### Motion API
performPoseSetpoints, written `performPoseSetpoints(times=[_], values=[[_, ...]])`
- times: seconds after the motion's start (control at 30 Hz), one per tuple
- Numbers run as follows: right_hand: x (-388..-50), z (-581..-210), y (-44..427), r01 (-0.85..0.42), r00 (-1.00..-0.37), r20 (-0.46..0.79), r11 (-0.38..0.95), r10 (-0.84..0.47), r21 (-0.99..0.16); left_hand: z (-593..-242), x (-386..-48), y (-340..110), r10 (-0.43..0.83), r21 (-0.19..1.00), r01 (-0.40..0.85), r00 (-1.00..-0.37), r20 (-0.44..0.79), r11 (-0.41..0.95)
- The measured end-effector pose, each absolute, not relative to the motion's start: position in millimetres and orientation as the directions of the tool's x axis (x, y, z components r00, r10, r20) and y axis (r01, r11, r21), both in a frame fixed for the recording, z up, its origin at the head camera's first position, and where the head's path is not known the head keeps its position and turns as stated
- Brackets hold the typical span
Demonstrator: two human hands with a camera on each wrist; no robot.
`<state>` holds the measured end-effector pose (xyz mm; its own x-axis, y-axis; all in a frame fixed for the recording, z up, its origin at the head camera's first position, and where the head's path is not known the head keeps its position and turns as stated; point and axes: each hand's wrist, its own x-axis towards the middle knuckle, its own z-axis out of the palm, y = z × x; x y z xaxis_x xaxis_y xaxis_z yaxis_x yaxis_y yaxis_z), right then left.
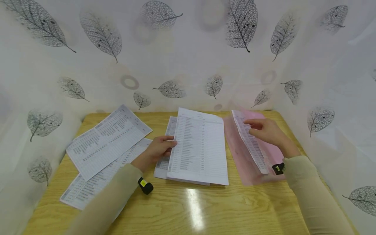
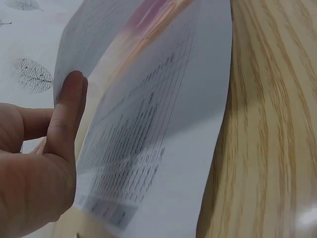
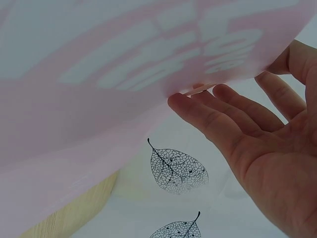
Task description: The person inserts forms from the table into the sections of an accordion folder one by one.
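Note:
At the middle of the table, my left hand point(image 1: 160, 148) pinches the left edge of a printed sheet point(image 1: 199, 147), thumb in front. Another printed sheet point(image 1: 161, 173) lies partly hidden beneath it. In the left wrist view, the held sheet point(image 2: 198, 119) is bent and raised off the wood. On the right, my right hand point(image 1: 265, 132) holds the edge of a pink translucent folder point(image 1: 241, 163), whose cover is lifted. Inside the folder, printed paper point(image 1: 249, 140) stands tilted. The right wrist view shows the fingers at the edge of the pink cover point(image 3: 99, 114).
Two printed sheets overlap on the left, the upper one point(image 1: 108, 140) lying across the lower one point(image 1: 85, 192). A wooden table point(image 1: 176, 209) carries everything. Behind and beside it hangs a pale curtain point(image 1: 188, 65) with a leaf print.

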<state>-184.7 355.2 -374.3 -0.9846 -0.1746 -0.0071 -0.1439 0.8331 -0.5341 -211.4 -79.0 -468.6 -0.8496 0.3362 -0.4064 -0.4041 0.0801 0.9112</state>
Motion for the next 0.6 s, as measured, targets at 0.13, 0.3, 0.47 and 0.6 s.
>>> performPoseSetpoints(times=[0.13, 0.3, 0.47, 0.6], values=[[-184.7, -375.0, 355.3, -0.134, -0.986, -0.012, 0.835, -0.166, -0.533, -470.5, -212.9, -67.8, 0.329, 0.905, -0.422, -0.847, -0.417, 0.061], [-185.1, -376.3, 355.8, -0.138, -0.986, -0.008, 0.841, -0.166, -0.523, -474.0, -215.2, -55.4, 0.322, 0.901, -0.431, -0.848, -0.421, 0.044], [-185.2, -376.5, 356.6, -0.141, -0.987, 0.002, 0.844, -0.164, -0.517, -473.9, -214.9, -44.2, 0.321, 0.909, -0.413, -0.855, -0.407, 0.052], [-185.4, -375.9, 356.6, -0.141, -0.987, 0.008, 0.843, -0.160, -0.519, -474.4, -215.1, -38.9, 0.314, 0.915, -0.400, -0.863, -0.396, 0.057]])
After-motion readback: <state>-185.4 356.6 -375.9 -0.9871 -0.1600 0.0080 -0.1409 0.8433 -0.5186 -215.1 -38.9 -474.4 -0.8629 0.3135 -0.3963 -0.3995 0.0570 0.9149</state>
